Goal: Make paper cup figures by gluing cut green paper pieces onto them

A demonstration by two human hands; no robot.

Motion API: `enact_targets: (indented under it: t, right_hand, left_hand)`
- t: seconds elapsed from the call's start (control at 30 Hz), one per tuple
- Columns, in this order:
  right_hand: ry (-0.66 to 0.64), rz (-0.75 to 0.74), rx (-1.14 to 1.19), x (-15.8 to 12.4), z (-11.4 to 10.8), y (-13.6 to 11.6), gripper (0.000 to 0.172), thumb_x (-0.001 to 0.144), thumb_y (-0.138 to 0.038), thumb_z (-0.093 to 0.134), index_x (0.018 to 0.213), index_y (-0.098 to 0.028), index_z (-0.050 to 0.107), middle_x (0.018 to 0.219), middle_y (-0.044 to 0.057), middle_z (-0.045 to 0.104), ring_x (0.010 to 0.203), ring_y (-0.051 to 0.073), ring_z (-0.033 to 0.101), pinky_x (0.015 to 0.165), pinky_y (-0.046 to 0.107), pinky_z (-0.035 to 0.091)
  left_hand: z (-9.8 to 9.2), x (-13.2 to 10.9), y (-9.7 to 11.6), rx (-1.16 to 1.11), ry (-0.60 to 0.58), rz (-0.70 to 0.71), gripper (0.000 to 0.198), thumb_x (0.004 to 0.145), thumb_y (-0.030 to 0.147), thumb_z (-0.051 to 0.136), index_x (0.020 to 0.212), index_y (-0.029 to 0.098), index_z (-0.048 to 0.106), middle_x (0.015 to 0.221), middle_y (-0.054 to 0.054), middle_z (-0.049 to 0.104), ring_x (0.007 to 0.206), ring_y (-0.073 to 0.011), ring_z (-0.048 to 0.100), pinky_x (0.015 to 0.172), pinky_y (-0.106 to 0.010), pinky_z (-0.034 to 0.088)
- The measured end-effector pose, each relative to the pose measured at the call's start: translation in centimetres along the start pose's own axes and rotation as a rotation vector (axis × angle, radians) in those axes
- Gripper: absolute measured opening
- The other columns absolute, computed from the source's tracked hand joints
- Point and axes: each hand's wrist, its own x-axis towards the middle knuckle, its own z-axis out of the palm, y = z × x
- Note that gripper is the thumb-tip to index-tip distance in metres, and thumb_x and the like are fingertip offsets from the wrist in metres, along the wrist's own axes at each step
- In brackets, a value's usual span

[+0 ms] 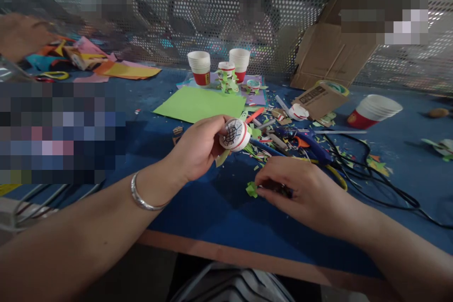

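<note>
My left hand (201, 146) is closed around a small paper-cup turtle (234, 135), a cut cup base with dark lines drawn on its round white face, a red stripe on its rim and green paper pieces at its edges. Lower and to the right, my right hand (293, 186) pinches a small green paper piece (252, 189) between thumb and fingertips, just above the blue table. Beyond both hands lie paper scraps (258, 151), marker pens and a blue glue gun (311, 144). A green paper sheet (201, 103) lies behind my left hand.
Stacked paper cups (199, 68) stand at the back, with small cup-and-green-paper pieces (227, 75) beside them. At right are a tilted cup stack (375, 111), cardboard (329, 54), a tape roll and a black cable (382, 188). Another person's hand (23, 35) is above coloured paper at far left.
</note>
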Motion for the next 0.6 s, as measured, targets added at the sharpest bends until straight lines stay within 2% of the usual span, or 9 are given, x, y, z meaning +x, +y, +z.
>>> enact_targets:
  t: [0.17, 0.4, 0.6]
  right_hand:
    - [-0.060, -0.010, -0.089, 0.12, 0.71, 0.00, 0.008, 0.097, -0.020, 0.061, 0.096, -0.018, 0.069, 0.093, 0.005, 0.069, 0.088, 0.019, 0.064, 0.079, 0.033, 0.048]
    - [-0.117, 0.077, -0.121, 0.13, 1.04, -0.42, 0.009, 0.096, -0.022, 0.061, 0.101, -0.019, 0.068, 0.097, 0.006, 0.069, 0.092, 0.023, 0.064, 0.082, 0.038, 0.049]
    - [-0.109, 0.065, -0.045, 0.31, 1.07, -0.20, 0.009, 0.094, -0.014, 0.060, 0.094, -0.020, 0.067, 0.092, 0.003, 0.068, 0.087, 0.019, 0.063, 0.080, 0.032, 0.048]
  left_hand:
    - [0.05, -0.11, -0.19, 0.016, 0.000, 0.011, 0.011, 0.075, 0.020, 0.053, 0.064, 0.019, 0.056, 0.059, 0.000, 0.051, 0.056, -0.0116, 0.047, 0.055, -0.023, 0.042]
    - [0.10, -0.25, -0.13, 0.033, -0.016, 0.003, 0.009, 0.073, 0.020, 0.054, 0.064, 0.020, 0.055, 0.060, 0.000, 0.052, 0.057, -0.0120, 0.047, 0.055, -0.025, 0.042]
    - [0.01, -0.20, -0.25, 0.016, -0.059, 0.004, 0.011, 0.072, 0.019, 0.054, 0.062, 0.019, 0.054, 0.062, -0.001, 0.052, 0.058, -0.0122, 0.048, 0.055, -0.024, 0.043]
